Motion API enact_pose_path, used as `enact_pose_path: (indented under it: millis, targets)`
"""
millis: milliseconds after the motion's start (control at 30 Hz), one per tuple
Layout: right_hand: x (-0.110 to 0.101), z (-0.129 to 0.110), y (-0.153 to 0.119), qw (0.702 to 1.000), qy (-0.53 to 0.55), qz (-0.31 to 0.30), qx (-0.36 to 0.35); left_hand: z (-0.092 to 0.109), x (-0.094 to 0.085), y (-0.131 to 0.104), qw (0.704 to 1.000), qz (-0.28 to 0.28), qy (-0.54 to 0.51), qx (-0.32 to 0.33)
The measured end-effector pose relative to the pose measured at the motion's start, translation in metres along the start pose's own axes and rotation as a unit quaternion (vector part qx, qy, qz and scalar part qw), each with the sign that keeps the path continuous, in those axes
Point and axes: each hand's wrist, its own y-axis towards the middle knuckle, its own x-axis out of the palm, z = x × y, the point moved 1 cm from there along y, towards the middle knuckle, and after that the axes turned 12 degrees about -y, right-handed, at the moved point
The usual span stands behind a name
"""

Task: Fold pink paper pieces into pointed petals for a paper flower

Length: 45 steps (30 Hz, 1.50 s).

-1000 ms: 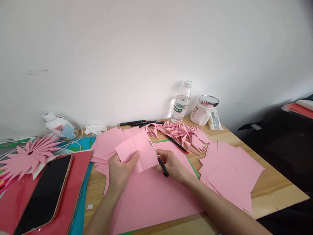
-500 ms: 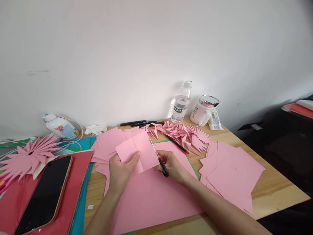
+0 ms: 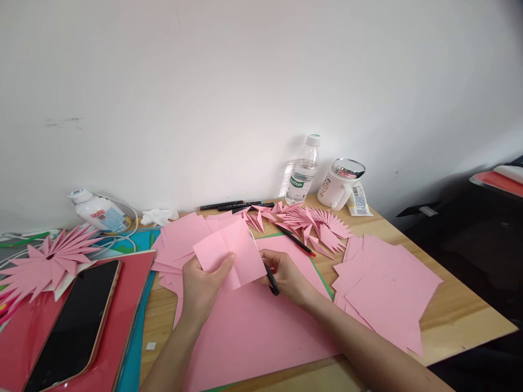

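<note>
My left hand (image 3: 204, 283) pinches a creased pink paper piece (image 3: 245, 256) between thumb and fingers, raised over a large pink sheet (image 3: 261, 337). My right hand (image 3: 284, 275) is closed round the black handle of a pair of scissors (image 3: 272, 280) at the paper's right edge. Most of the blades is hidden behind the paper. Loose pink sheets lie in a left pile (image 3: 180, 239) and a right pile (image 3: 388, 288).
Folded pink pieces (image 3: 310, 220), a black pen (image 3: 296, 240), a water bottle (image 3: 302, 171) and a white mug (image 3: 340, 185) are behind the hands. At left are a phone (image 3: 75, 326), a pink paper fan (image 3: 53, 256) and a white bottle (image 3: 100, 211).
The scissors handle has turned slightly and shifted a little to the left in my right hand. Less of the blade shows beyond the paper's right edge. My left hand is nearly still.
</note>
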Motion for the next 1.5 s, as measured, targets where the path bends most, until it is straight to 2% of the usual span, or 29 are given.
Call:
enact_pose_path:
  millis: [133,333,1500]
  targets:
    - [-0.0006,-0.0009,-0.0010,1.000,0.007,-0.006,-0.021,0.0013,0.0003,-0.0004,1.000,-0.017,-0.003,-0.010]
    - [-0.0023,0.0003,-0.0019,1.000,0.017,0.001,-0.010,0.0039,0.0028,-0.0017,0.998,-0.058,-0.012,-0.025]
    - [-0.0025,-0.0008,-0.0018,1.000,0.019,-0.006,-0.012,0.0035,0.0017,-0.0009,0.998,-0.054,0.013,-0.018]
